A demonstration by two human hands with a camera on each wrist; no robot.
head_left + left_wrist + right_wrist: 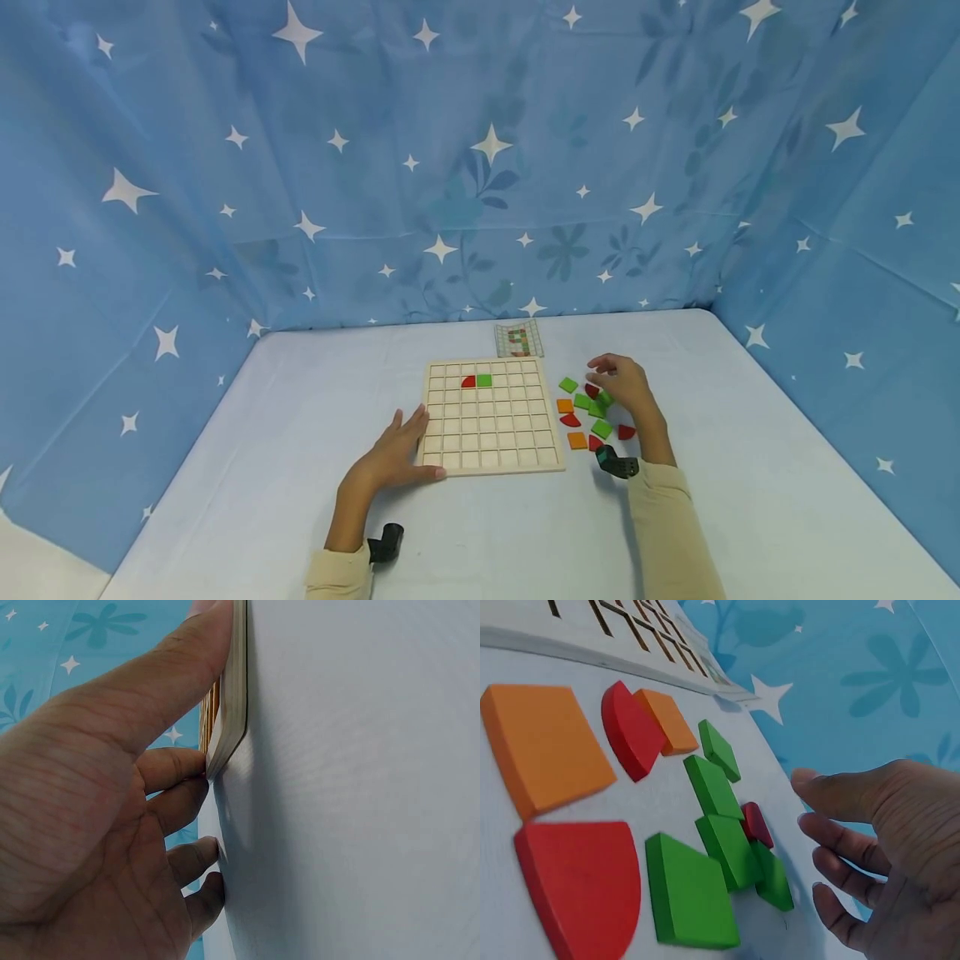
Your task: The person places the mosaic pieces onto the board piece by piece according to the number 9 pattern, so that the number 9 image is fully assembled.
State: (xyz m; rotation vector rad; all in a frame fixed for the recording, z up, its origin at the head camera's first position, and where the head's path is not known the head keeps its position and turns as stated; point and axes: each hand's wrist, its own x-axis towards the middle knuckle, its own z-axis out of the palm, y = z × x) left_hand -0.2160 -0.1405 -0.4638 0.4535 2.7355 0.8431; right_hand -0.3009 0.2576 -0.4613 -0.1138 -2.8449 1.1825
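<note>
A wooden grid board (480, 472) lies on the table. One red quarter-round tile (468, 382) and one green square tile (483, 381) sit side by side in cells of its upper part. My left hand (393, 454) rests at the board's near left corner, thumb on the front edge and fingers spread along the left side. Over the far end of a loose tile group hovers my right hand (622, 383), fingers loosely bent, nothing held. Below it, a dark red tile (757, 823) lies among green square tiles (694, 892), apart from the fingertips.
Right of the board lie several loose tiles, among them an orange square tile (577, 440) and a red quarter-round tile (626, 432). Behind the board lies a pattern card (504, 340) with a coloured grid. A blue star-printed curtain (390, 208) hangs beyond the white table (300, 400).
</note>
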